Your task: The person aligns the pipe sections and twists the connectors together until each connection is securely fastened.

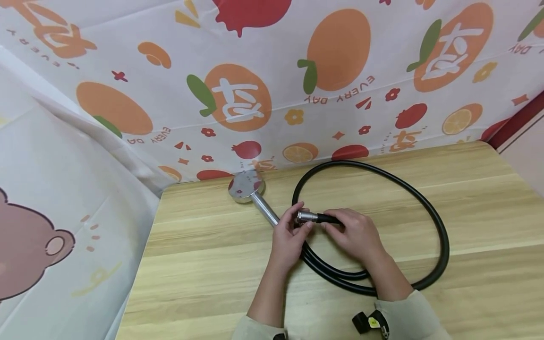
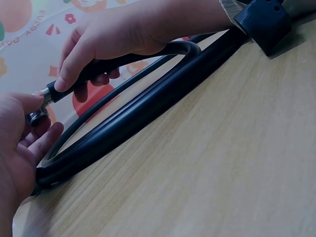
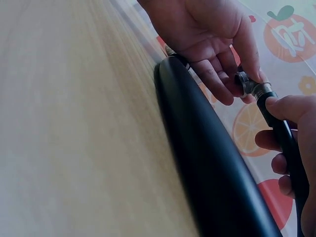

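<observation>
A black shower hose (image 1: 442,241) lies looped on the wooden table, and one end is raised between the two hands. That end carries a silver metal fitting (image 1: 307,216) with a wider nut at its tip, seen close up in the right wrist view. My left hand (image 1: 288,241) pinches the fitting between thumb and fingers. Just behind it, my right hand (image 1: 358,234) grips the black hose, thumb on top and fingers curled beneath. A chrome shower head (image 1: 246,187) lies beyond the left hand, its handle (image 1: 265,209) running toward that hand; the handle's near end is hidden.
The table (image 1: 191,283) has light wood grain. A white cloth with printed fruit (image 1: 272,108) hangs along its back edge, and another pale cloth (image 1: 85,198) hangs at the left. A black strapped device (image 1: 369,323) sits at the right wrist.
</observation>
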`<state>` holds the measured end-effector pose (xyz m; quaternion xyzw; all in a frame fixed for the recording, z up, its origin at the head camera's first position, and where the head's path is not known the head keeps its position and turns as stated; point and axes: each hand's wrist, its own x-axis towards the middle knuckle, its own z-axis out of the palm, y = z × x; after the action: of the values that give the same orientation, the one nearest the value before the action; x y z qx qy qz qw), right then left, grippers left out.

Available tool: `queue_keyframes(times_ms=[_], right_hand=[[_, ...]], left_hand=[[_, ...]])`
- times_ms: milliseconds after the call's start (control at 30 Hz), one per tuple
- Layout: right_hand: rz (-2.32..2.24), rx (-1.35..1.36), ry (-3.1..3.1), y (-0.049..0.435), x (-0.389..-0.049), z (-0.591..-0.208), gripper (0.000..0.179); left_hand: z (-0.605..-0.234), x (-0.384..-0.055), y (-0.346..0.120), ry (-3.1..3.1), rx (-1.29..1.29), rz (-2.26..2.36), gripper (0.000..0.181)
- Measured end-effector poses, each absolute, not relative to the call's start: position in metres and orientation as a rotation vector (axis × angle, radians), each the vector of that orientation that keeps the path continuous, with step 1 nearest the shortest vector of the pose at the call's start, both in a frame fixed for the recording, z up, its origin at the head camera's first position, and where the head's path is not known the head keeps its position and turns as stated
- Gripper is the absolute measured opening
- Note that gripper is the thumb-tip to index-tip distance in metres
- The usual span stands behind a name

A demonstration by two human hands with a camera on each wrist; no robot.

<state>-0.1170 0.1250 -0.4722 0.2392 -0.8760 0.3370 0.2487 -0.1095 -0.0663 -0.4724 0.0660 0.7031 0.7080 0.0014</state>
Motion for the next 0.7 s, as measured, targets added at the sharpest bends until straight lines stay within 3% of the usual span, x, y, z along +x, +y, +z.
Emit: queue_keyframes(times_ms=[700], right_hand=[[0.949, 0.643, -2.394, 0.1250, -0.1177, -0.4715, 0.028]], left_hand=[[-0.4702, -0.1083, -0.0659, 2.198, 0.222, 2.250, 0.048]])
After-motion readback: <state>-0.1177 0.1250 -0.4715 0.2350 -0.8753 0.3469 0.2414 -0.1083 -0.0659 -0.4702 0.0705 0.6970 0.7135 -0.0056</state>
